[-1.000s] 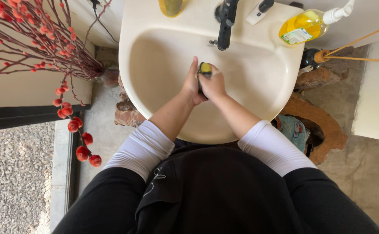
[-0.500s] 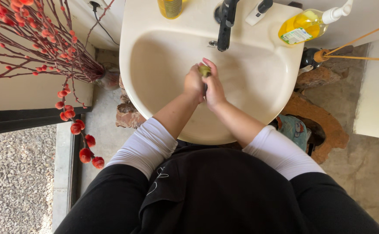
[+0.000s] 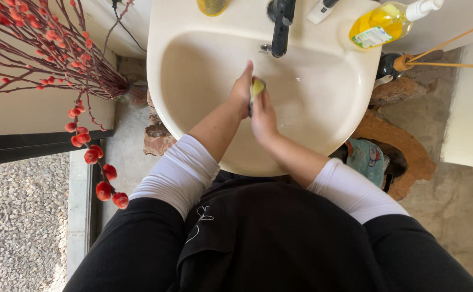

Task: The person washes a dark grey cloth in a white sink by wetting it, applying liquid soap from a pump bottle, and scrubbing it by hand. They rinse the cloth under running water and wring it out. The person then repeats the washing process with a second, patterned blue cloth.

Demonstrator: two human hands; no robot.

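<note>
Both hands meet over the middle of the sink (image 3: pixel 193 65), below the black tap (image 3: pixel 281 24). Left hand (image 3: pixel 242 92) and right hand (image 3: pixel 262 114) press palm to palm around a small yellow sponge (image 3: pixel 257 86), of which only the top edge shows between them. Left fingers are nearly straight, tips pointing toward the tap, lying flat against the sponge. Right fingers are curled partway over its near side; how tightly they grip cannot be told. Sponge sits in the basin's centre, just short of the tap spout, held clear of the rim. White sleeves are pushed up both forearms.

On the sink's back ledge, right of the tap: a clear bottle (image 3: pixel 383 24) of yellow liquid with white pump, lying tilted. Left of the tap, a yellow container (image 3: pixel 211 6), cut by the frame edge. Left of the sink, well apart: red berry branches (image 3: pixel 47 59). Right of the sink, low down: a dark diffuser bottle (image 3: pixel 388 66) with reeds.
</note>
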